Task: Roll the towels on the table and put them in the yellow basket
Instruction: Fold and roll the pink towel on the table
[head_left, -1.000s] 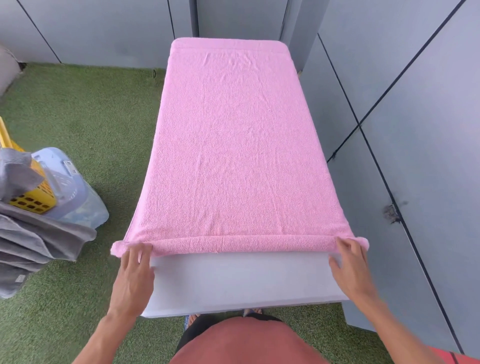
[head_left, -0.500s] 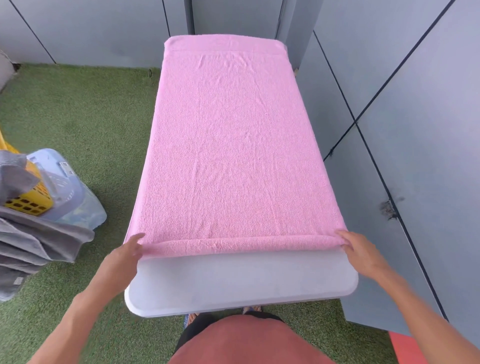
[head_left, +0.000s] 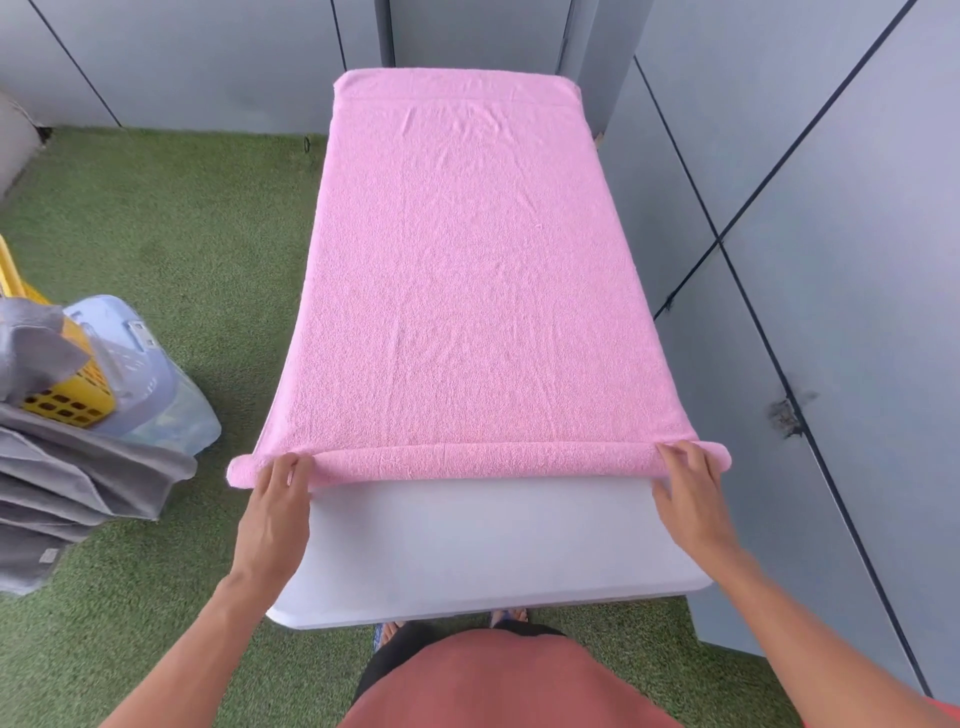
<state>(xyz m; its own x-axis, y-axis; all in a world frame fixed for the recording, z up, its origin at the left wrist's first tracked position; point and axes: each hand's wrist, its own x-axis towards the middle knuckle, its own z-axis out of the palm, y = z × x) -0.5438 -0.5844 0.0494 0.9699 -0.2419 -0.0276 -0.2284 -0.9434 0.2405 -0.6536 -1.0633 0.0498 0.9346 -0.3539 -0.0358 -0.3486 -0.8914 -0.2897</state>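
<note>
Fingers of the left hand (head_left: 275, 512) lie over the near roll of the pink towel (head_left: 478, 291) at lower left of centre, their tips bent round the roll and pressing it against the white table (head_left: 483, 545); whether the thumb sits beneath the cloth cannot be told. Fingers of the right hand (head_left: 688, 496), at lower right of centre, curl over the opposite end of the same roll, the thumb lying low along its near side, so that both hands grip the roll close to its two ends. The roll is thin, a turn or two at most, and runs straight across the frame; its ends overhang the table's side edges slightly. Beyond it the towel lies flat and open up to the top centre of the frame, with light creases near the far hem, and it covers nearly all of the table except the bare strip nearest the person. The step in hand is judged to be the early rolling of this towel, with most of its length still unrolled. The next move calls for both hands to turn the roll away from the body evenly, keeping it tight and square to the towel's sides, or it may cone. The yellow basket (head_left: 67, 395) stands at the left edge of the frame on green turf (head_left: 171, 223), beside a pale blue bin (head_left: 140, 358), with grey towels (head_left: 78, 478) draped and stacked against it.
</note>
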